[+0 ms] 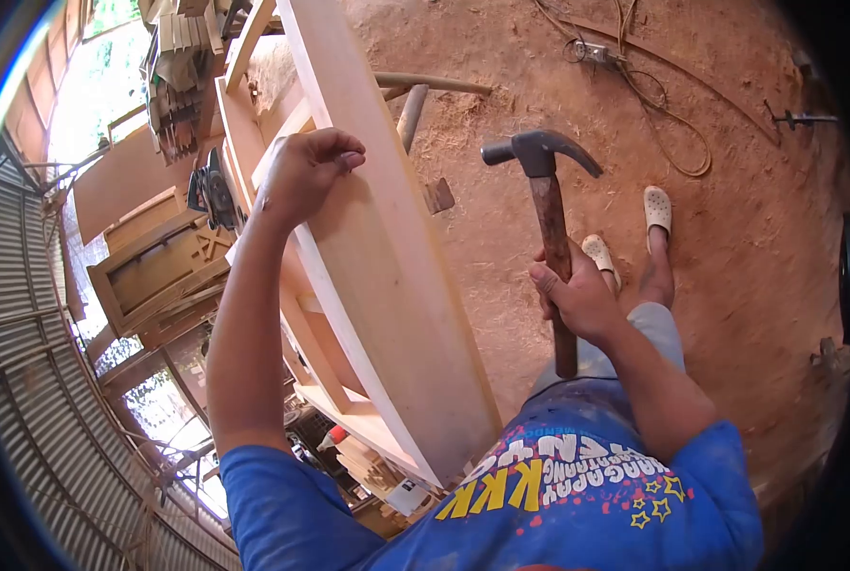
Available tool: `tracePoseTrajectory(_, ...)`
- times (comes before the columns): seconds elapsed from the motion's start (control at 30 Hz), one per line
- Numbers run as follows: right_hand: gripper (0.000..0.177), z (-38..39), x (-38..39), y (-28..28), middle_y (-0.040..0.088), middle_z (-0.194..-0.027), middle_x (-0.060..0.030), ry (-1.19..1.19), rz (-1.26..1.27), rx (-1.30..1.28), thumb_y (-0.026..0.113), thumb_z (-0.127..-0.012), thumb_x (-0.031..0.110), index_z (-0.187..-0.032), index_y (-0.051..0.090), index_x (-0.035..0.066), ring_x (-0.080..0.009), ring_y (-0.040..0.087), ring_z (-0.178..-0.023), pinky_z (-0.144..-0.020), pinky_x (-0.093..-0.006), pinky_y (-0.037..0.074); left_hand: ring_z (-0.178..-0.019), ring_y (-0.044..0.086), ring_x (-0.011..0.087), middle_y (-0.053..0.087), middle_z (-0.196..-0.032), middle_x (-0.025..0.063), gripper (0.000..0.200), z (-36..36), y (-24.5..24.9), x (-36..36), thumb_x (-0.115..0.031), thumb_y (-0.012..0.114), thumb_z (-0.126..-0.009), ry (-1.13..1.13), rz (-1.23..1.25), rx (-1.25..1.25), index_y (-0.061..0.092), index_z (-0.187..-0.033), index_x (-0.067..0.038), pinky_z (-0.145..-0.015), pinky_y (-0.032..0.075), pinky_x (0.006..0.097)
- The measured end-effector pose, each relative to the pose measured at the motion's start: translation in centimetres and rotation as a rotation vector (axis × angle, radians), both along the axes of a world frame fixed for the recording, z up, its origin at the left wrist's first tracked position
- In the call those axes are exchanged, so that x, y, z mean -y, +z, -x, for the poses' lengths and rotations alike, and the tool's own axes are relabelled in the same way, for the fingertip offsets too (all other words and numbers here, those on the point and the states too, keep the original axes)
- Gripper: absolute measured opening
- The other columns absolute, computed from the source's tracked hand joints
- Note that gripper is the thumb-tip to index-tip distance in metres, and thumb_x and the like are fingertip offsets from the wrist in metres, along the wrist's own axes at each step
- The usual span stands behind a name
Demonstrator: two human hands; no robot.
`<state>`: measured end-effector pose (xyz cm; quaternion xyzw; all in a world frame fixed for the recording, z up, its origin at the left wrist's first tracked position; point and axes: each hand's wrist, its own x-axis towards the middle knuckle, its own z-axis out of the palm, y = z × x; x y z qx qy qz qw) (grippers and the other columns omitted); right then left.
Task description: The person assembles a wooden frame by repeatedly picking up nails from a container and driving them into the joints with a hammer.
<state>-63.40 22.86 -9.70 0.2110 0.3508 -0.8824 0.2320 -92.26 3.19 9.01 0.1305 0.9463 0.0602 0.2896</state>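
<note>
My right hand [582,297] is wrapped around the wooden handle of a claw hammer [551,200], whose dark metal head points up, away from my body. My left hand [309,176] is over the near edge of a pale wooden frame [396,276], its fingers curled and pinched together. Whatever sits between those fingertips, if anything, is too small to make out. The frame's wide smooth board runs diagonally from the top of the view down toward my shirt, and its crosspieces show behind my left arm. The hammer is apart from the wood.
An extension socket [592,53] with a looped cable lies on the dirt floor [730,124]. A dark power tool [217,190] sits beyond the frame. Carved wooden panels [158,257] and stacked boards [179,76] stand at the left. Wooden poles [411,116] poke out beside the frame.
</note>
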Motion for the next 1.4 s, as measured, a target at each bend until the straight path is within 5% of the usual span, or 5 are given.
tracePoseTrajectory(0.63, 0.036, 5.2, 3.7, 5.2, 0.055, -0.074, 0.0024, -0.428, 0.187, -0.2, 0.07, -0.106, 0.039, -0.112, 0.055, 0.006, -0.0053, 0.053, -0.054, -0.051, -0.0247, 0.047, -0.085, 0.072, 0.0111, 0.079, -0.09, 0.0045, 0.019, -0.1, -0.1, -0.5, -0.016, 0.079, -0.095, -0.12, 0.058, -0.024, 0.081, -0.106, 0.0, -0.085, 0.057, 0.0303)
tracePoseTrajectory(0.83, 0.036, 5.6, 5.7, 4.8, 0.07, -0.102, -0.0098, -0.03, -0.017, -0.166, 0.069, -0.106, 0.032, -0.125, 0.06, 0.002, -0.0205, 0.068, -0.096, -0.088, -0.0381, 0.053, -0.088, 0.074, 0.0127, 0.081, -0.091, 0.0071, 0.021, -0.2, 0.1, -1.5, -0.018, 0.082, -0.093, -0.082, 0.253, -0.041, 0.081, -0.106, -0.001, -0.086, 0.057, 0.0311)
tracePoseTrajectory(0.97, 0.038, 4.6, 5.6, 5.1, 0.071, -0.104, -0.0108, -0.244, 0.153, -0.049, 0.067, -0.107, 0.031, -0.127, 0.059, 0.0, -0.0217, 0.069, -0.1, -0.092, -0.0387, 0.054, -0.086, 0.074, 0.0119, 0.081, -0.089, 0.0077, 0.02, 0.1, -0.4, -0.4, -0.017, 0.083, -0.092, -0.094, 0.147, -0.008, 0.082, -0.105, -0.001, -0.085, 0.058, 0.0314)
tracePoseTrajectory(1.2, 0.03, 5.9, 6.7, 4.9, 0.06, -0.08, -0.001, -0.054, 0.056, -0.117, 0.065, -0.109, 0.026, -0.125, 0.056, 0.002, -0.0073, 0.056, -0.056, -0.051, -0.0261, 0.047, -0.093, 0.074, 0.0129, 0.08, -0.098, 0.0057, 0.023, 0.0, 0.0, -1.3, -0.019, 0.083, -0.092, -0.063, 0.217, 0.008, 0.082, -0.108, -0.003, -0.089, 0.056, 0.032)
tracePoseTrajectory(1.4, 0.027, 4.8, 3.8, 5.2, 0.055, -0.075, 0.0014, -0.634, 0.188, -0.269, 0.065, -0.11, 0.031, -0.106, 0.052, 0.008, -0.0068, 0.052, -0.053, -0.052, -0.026, 0.048, -0.131, 0.061, 0.0242, 0.066, -0.138, 0.013, 0.073, -2.6, 2.0, 4.5, -0.041, 0.081, -0.089, -0.175, -0.164, -0.384, 0.059, -0.148, -0.004, -0.111, 0.047, 0.0415)
